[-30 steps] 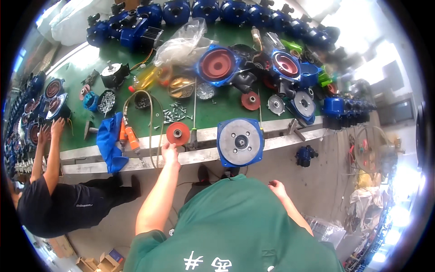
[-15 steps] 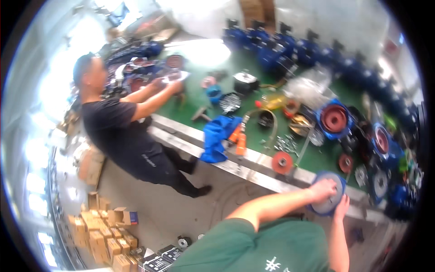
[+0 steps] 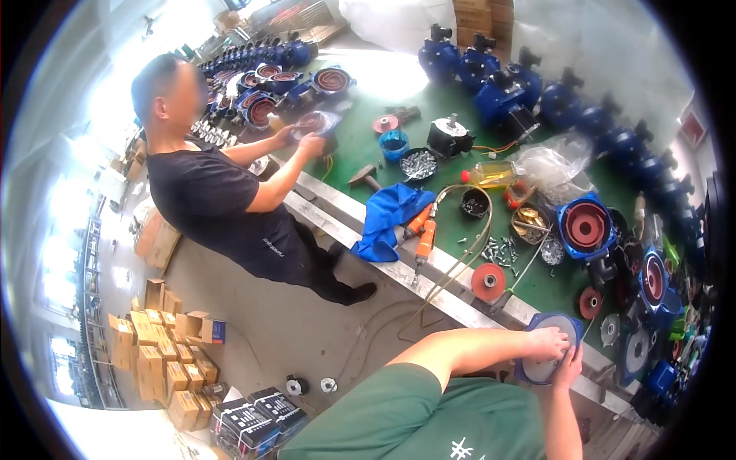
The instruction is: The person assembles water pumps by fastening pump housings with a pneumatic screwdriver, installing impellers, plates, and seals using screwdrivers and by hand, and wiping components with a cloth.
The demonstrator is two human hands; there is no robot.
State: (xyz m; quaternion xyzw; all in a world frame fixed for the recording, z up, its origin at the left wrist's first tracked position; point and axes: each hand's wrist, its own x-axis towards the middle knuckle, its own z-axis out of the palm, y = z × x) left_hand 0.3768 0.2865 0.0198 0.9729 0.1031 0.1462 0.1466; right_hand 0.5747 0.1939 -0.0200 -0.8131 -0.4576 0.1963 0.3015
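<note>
At the bench's near edge, my two hands are on a blue-rimmed pump casing part (image 3: 540,372) with a round grey face. My left hand (image 3: 546,344) lies across that face, its fingers curled together near the centre; whatever they pinch there is hidden. Along the right rim, my right hand (image 3: 567,368) grips the part from the side. Just beyond it on the bench lie a red impeller (image 3: 489,282) and a long-shafted screwdriver (image 3: 506,296). A smaller red impeller (image 3: 590,302) and a grey disc (image 3: 610,330) are to the right.
Loose bolts (image 3: 500,251), an orange air tool (image 3: 426,241), a blue cloth (image 3: 389,218) and an open blue casing (image 3: 586,224) lie on the green bench (image 3: 360,100). A co-worker (image 3: 207,184) at left holds another casing. Cardboard boxes (image 3: 172,360) stand on the floor.
My view has shifted, and the scene is sharper. The casing part stays between my hands, its face now turned a little differently. The co-worker still holds a casing.
</note>
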